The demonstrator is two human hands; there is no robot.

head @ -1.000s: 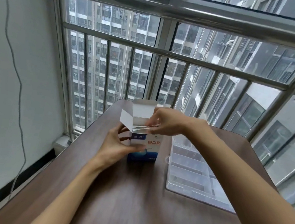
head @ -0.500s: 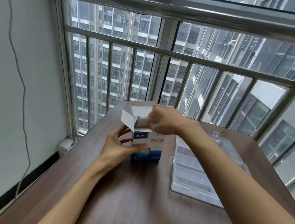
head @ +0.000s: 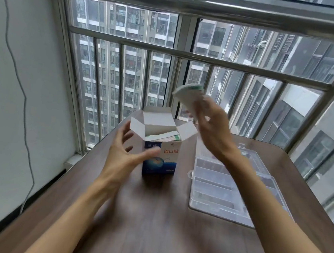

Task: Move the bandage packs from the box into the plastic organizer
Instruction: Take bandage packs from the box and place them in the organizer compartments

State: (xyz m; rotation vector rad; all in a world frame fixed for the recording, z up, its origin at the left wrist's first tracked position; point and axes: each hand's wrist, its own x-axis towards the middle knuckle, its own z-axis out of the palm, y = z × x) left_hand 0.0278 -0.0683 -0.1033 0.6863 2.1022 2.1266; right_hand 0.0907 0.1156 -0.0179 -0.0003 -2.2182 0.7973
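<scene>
A blue and white bandage box (head: 165, 157) stands upright on the brown table, its top flaps folded open. More bandage packs (head: 164, 136) show inside it. My right hand (head: 210, 125) is raised above and right of the box and grips a blurred stack of white bandage packs (head: 188, 96). My left hand (head: 126, 155) hovers at the box's left side with fingers spread, the thumb in front of the box; contact is unclear. The clear plastic organizer (head: 217, 186) lies open to the right, its compartments showing nothing inside.
The table (head: 150, 228) ends at a window with metal railing bars (head: 191, 54) right behind the box. A white wall with a hanging cable (head: 20, 89) runs along the left. The organizer's lid (head: 258, 159) lies flat behind it.
My right hand has pulled a stack of packs out of the box and lifted it up and to the right. My left hand has let go of the box and spread its fingers.
</scene>
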